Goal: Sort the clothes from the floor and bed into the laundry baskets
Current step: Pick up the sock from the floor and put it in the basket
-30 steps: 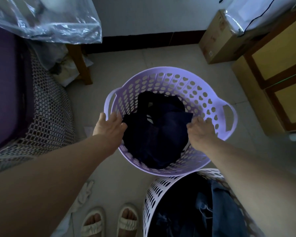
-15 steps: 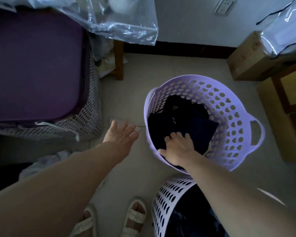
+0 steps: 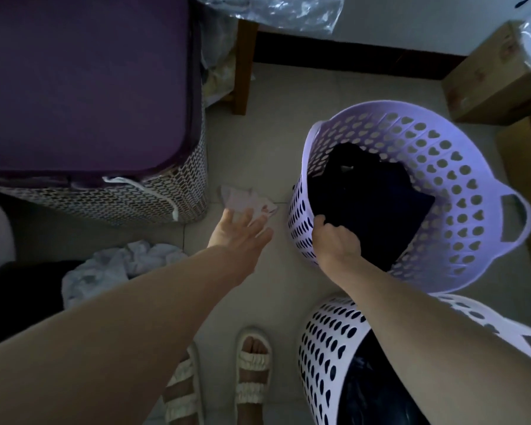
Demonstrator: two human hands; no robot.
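- The bed (image 3: pixel 74 87), with a purple cover and a patterned woven side, fills the upper left.
- A crumpled white garment (image 3: pixel 117 268) lies on the tiled floor (image 3: pixel 258 142) just below the bed's near corner, beside the left forearm.
- The left arm stretches forward and slightly right from the lower left corner, nearly straight, well apart from the baskets.
- The left hand (image 3: pixel 238 233) is palm down with fingers released and spread, its fingertips over the near edge of a small pale cloth (image 3: pixel 246 200) lying on the floor between the bed and the purple basket; contact cannot be told.
- Two feet in cream strapped sandals (image 3: pixel 252 372) stand at the bottom centre.
- The right arm reaches forward from the lower right, crossing above the white laundry basket (image 3: pixel 322 348), which holds dark clothing.
- The right hand (image 3: pixel 334 240) is clenched at the near rim of the lavender laundry basket (image 3: pixel 460 185), fingers curled in, grasping the edge of the dark navy clothes (image 3: pixel 377 204) piled inside it.
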